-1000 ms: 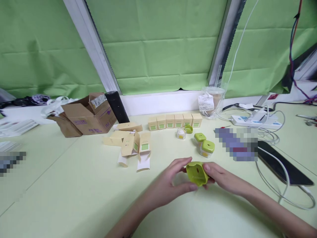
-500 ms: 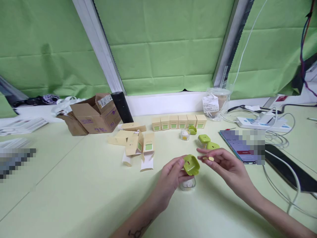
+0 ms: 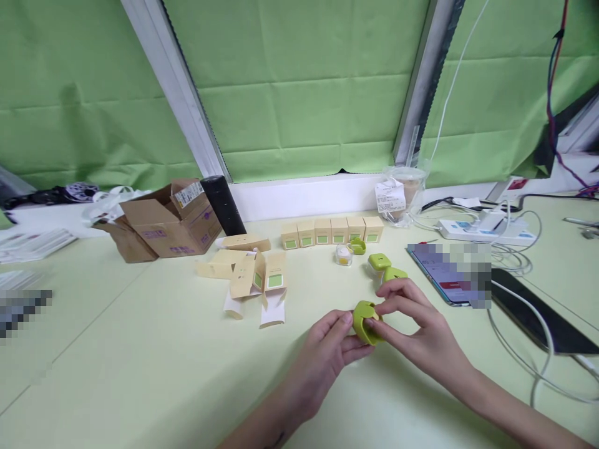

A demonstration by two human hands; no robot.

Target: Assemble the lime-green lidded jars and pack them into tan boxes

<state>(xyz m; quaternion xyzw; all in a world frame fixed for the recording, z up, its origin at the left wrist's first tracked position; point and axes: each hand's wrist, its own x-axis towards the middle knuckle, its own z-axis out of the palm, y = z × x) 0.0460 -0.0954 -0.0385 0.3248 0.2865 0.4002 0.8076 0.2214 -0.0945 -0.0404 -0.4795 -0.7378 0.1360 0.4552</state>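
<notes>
A green hollow cover (image 3: 364, 321) is held up between thumb and fingers of my left hand (image 3: 322, 355), its open side turned to the right. My right hand (image 3: 418, 324) reaches into that opening with thumb and fingertips pinched on a small pale yellow piece (image 3: 375, 317), mostly hidden. The clear case under my left hand is almost wholly covered. Beyond my right hand sit two green-topped cases (image 3: 379, 262). A clear case with a white and yellow inside (image 3: 344, 254) stands beside another green cover (image 3: 357, 246).
Several small cartons (image 3: 331, 231) stand in a row at the back. Opened cartons (image 3: 255, 274) lie left of centre, near a brown cardboard box (image 3: 173, 224) and a black cylinder (image 3: 223, 204). On the right are a phone (image 3: 442, 274), a black slab (image 3: 538, 312), cables and a power strip (image 3: 486, 232).
My right hand has moved left and down to the green cover, bringing the yellow piece into it. My left hand has turned the cover's opening rightward. The view has shifted slightly.
</notes>
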